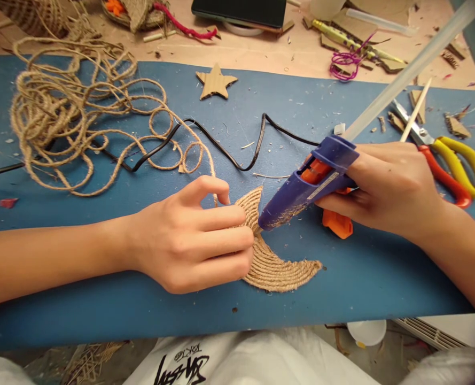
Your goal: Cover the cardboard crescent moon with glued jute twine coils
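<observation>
A crescent [281,272] covered in rows of jute twine lies on the blue mat. My left hand [197,238] grips its left part, fingers over the rows and index finger bent beside the loose twine strand; the thumb is hidden. In my right hand [389,187] is a blue hot glue gun [301,187] with an orange trigger. Its nozzle points down at the crescent's inner edge, close to my left fingertips. A long clear glue stick [413,69] sticks out of the gun's back. The strand runs from a tangled heap of jute twine [69,112].
A cardboard star [216,83] lies beyond the crescent. A black cable [237,163] crosses the mat under the twine. Scissors [441,149] and a wooden stick [417,109] lie right. Behind are a phone [239,12], purple wire [346,65] and cardboard scraps.
</observation>
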The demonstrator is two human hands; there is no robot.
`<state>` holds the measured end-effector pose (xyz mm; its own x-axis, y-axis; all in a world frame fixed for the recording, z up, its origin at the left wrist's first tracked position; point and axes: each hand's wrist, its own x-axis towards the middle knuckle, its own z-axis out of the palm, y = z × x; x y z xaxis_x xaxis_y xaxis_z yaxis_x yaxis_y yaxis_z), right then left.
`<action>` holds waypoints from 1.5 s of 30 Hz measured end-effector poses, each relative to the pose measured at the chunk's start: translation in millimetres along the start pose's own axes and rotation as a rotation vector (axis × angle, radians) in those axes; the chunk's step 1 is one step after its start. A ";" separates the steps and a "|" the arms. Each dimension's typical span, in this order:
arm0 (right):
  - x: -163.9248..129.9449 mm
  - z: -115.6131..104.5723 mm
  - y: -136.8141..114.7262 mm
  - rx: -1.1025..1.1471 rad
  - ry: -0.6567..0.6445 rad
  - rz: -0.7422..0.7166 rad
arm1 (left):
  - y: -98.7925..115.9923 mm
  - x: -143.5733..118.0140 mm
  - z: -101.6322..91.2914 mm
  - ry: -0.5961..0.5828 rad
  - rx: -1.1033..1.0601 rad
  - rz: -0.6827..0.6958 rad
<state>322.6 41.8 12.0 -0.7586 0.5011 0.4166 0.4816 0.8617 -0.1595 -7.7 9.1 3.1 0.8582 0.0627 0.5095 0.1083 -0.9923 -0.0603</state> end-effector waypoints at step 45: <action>-3.5 -16.7 -0.2 -0.096 0.000 0.225 | 0.3 -0.2 -0.2 0.023 -0.063 -0.003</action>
<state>332.5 38.5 25.5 -0.6275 0.6796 0.3799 0.6779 0.7169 -0.1628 -8.0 8.8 3.2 0.8463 0.0642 0.5289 0.0789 -0.9969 -0.0051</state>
